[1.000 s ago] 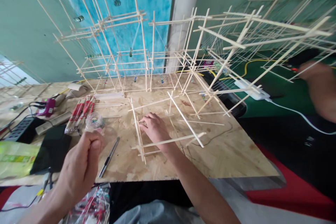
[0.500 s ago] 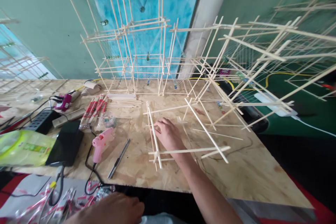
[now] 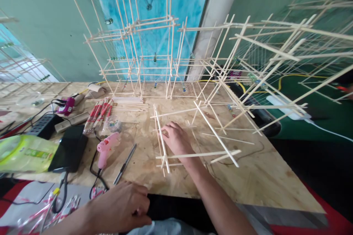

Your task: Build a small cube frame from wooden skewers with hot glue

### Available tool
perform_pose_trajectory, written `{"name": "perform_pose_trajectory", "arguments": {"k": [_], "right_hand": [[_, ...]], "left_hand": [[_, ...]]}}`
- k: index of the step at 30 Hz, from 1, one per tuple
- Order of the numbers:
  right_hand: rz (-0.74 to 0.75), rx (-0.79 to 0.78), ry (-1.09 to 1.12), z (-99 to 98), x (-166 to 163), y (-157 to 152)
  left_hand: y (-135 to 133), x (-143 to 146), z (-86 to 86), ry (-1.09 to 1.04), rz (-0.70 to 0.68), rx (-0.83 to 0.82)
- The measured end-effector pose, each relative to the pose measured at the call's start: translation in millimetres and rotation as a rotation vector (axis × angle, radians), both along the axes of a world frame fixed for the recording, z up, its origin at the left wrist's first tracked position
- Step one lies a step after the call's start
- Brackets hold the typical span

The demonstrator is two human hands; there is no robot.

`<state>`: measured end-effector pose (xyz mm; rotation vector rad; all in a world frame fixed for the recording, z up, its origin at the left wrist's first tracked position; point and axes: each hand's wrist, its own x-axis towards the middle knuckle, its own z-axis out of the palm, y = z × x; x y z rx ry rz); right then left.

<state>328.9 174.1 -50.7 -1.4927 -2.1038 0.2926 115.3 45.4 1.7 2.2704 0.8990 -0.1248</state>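
My right hand (image 3: 178,137) reaches inside a small box-shaped frame of thin wooden sticks (image 3: 204,154) on the board. Its thumb and fingers are pinched at the frame's left side, on a thin wooden stick (image 3: 157,130) that is partly hidden. Over the near edge of the board hangs my left hand (image 3: 124,203), its fingers loosely curled, and nothing shows in them. Forward of that hand lies a dark metal pen-like knife (image 3: 125,164). A pink glue gun (image 3: 107,148) rests on its side to the left of the knife.
A tall stick structure (image 3: 134,29) with hanging marbles stands behind; another stick lattice (image 3: 245,80) adjoins at right. Bundled sticks (image 3: 97,112), a black box (image 3: 68,148), a yellow-green bag (image 3: 24,154) and a power strip (image 3: 44,125) lie left. Cables run along the board (image 3: 264,183).
My left hand has moved up and forward, closer to the board's edge and the knife. My right hand stays at the left side of the small frame.
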Motion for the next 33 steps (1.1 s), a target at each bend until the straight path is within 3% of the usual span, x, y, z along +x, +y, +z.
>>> {"name": "perform_pose_trajectory", "arguments": {"k": [6,13,17,22,28,33], "right_hand": [[-0.007,0.004,0.003,-1.8,-1,1],[-0.002,0.000,-0.016,-3.1,0,1],[0.003,-0.009,-0.007,-1.0,0,0],[0.001,-0.018,-0.003,3.0,0,-2],[-0.007,-0.027,-0.012,1.9,-1,0],[-0.017,-0.040,-0.009,1.8,-2,1]], "left_hand": [[4,-4,-5.1,-0.015,0.140,0.011],[34,0,-4.1,-0.207,0.602,-0.026],[54,4,-15.1,-0.281,0.728,-0.039],[76,19,-32.6,-0.567,0.971,-0.214],[94,38,-51.5,-0.713,1.080,-0.286],[97,38,-64.3,-0.808,1.095,-0.336]]}}
